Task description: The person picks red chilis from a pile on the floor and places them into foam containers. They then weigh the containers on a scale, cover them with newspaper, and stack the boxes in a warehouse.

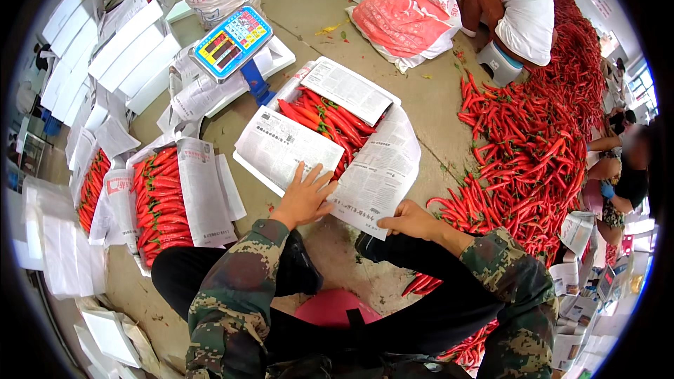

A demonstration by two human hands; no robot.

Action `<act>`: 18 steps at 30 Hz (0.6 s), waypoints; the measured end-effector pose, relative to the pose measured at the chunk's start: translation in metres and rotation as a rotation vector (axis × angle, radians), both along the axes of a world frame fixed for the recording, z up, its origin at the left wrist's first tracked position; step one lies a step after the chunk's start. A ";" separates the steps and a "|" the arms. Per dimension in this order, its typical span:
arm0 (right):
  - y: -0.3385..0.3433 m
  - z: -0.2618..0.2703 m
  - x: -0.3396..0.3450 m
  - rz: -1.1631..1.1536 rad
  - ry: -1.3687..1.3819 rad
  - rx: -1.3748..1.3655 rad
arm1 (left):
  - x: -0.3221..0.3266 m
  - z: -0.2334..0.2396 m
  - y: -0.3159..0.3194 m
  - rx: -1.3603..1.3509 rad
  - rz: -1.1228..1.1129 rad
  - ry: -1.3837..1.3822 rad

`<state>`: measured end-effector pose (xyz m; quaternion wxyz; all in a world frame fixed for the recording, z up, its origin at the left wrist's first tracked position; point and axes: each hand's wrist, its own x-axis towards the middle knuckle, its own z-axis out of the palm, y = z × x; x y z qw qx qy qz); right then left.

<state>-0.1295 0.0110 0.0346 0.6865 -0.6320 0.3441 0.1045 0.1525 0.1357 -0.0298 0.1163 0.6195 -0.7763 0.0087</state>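
Before me on the floor stands a white foam box (251, 169) lined with newspaper and holding red chili peppers (337, 121). One newspaper flap (295, 139) is folded over the near left part of the peppers, and another flap (345, 89) covers the far end. My left hand (305, 195) rests with fingers spread on the near edge of the left flap. Between the thumb and fingers of my right hand (408, 219) is the lower corner of the right newspaper sheet (380, 168), which slants outward from the box. Peppers show in the gap between the sheets.
A blue digital scale (231, 42) stands beyond the box. Newspaper-lined boxes of peppers (160, 195) sit at left, near stacked white foam boxes (134, 52). A large chili heap (526, 168) spreads at right, where a person (521, 10) sits on a stool (497, 63). Woven sacks (405, 21) lie behind.
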 end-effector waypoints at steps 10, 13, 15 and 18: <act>0.002 -0.013 0.031 -0.637 -0.509 0.475 | 0.028 -0.021 0.020 -0.070 0.473 0.151; -0.016 -0.051 0.027 -0.813 -0.316 0.243 | 0.009 -0.028 0.013 -0.092 0.458 0.220; -0.033 -0.094 0.029 -0.635 -0.159 -0.301 | 0.009 -0.029 0.014 -0.129 0.472 0.224; -0.069 -0.130 0.043 -0.532 -0.121 -0.827 | -0.017 -0.015 0.025 -0.037 0.185 0.305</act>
